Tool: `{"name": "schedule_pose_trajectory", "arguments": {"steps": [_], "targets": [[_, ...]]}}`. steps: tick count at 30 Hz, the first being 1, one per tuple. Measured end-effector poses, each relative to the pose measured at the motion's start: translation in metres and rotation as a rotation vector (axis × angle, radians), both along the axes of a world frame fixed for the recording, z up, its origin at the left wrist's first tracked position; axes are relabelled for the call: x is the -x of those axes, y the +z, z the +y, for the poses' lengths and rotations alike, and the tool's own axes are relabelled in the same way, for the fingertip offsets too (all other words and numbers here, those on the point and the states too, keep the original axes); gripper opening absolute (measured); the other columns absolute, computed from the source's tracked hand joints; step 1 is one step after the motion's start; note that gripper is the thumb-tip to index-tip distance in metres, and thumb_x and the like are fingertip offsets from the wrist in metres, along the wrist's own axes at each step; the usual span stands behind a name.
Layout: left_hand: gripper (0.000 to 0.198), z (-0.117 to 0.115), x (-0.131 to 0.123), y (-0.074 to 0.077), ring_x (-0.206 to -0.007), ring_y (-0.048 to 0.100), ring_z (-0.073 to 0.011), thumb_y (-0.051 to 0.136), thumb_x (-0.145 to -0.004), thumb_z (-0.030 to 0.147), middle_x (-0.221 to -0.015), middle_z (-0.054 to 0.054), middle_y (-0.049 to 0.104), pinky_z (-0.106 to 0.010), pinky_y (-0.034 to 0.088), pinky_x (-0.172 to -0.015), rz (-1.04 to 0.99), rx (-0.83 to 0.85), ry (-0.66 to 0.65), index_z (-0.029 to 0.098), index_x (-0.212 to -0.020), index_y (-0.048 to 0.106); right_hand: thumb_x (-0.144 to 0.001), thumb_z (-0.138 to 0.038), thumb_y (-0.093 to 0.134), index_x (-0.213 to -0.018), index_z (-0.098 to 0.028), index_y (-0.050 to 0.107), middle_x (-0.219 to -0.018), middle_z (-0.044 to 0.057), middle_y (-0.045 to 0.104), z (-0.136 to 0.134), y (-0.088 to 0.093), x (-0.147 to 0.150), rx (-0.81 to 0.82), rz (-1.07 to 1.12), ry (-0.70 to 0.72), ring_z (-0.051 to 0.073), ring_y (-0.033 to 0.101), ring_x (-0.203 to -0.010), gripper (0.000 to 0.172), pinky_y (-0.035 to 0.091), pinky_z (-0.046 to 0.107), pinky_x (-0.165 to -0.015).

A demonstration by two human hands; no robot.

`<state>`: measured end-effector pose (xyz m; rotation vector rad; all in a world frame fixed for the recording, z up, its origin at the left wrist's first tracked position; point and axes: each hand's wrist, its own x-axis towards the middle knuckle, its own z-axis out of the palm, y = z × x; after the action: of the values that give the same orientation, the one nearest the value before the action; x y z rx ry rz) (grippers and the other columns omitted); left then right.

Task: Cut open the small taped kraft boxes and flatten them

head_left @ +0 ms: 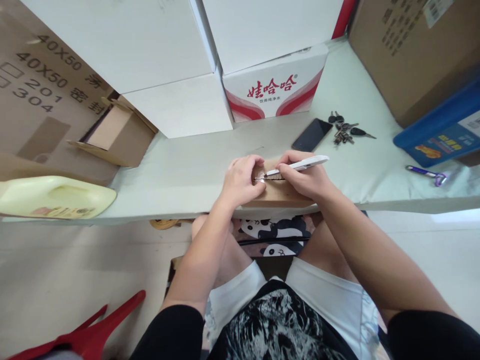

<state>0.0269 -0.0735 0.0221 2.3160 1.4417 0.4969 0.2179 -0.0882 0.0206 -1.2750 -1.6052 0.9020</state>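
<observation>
A small flat brown box (279,197), seemingly cardboard, lies at the table's front edge under both hands. My left hand (242,180) is on its left end, with the thumb and fingers curved and steadying it. A white pen-shaped tool (309,162) is pinched in my right hand (305,177). Its narrow dark tip points left, towards the gap between my left thumb and forefinger. A small shiny piece (259,178) shows in that gap, too small to name. Beside the tool's tip a dark, jagged line (276,177) runs along the box top.
Behind my hands lie a black phone (313,135) and a bunch of keys (343,130). A purple razor (427,174) and a blue pack (442,130) are at right. White boxes (180,110) stand at the back, a pale yellow bottle (56,197) at left.
</observation>
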Motion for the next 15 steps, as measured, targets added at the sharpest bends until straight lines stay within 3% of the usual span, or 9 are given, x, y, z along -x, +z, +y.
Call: {"name": "schedule_pose_trajectory", "arguments": {"steps": [5, 15], "targets": [[0.038, -0.0003, 0.0003, -0.0002, -0.111, 0.064, -0.0258, 0.061, -0.074, 0.019, -0.116, -0.006, 0.072, -0.044, 0.046, -0.105, -0.025, -0.006, -0.009, 0.023, -0.112, 0.056, -0.081, -0.035, 0.062, -0.066, -0.02, 0.059, -0.055, -0.004, 0.051, -0.0006, 0.0001, -0.001, 0.037, 0.035, 0.056, 0.011, 0.043, -0.056, 0.021, 0.031, 0.028, -0.057], [0.04, -0.0003, 0.0011, -0.0009, -0.111, 0.064, -0.0255, 0.061, -0.074, 0.018, -0.116, -0.005, 0.072, -0.044, 0.046, -0.105, -0.025, -0.005, -0.007, 0.024, -0.113, 0.056, -0.08, -0.037, 0.062, -0.07, -0.019, 0.066, -0.056, -0.003, 0.056, -0.0014, 0.0005, 0.0026, 0.031, -0.058, 0.024, 0.011, 0.044, -0.056, 0.021, 0.032, 0.028, -0.058]]}}
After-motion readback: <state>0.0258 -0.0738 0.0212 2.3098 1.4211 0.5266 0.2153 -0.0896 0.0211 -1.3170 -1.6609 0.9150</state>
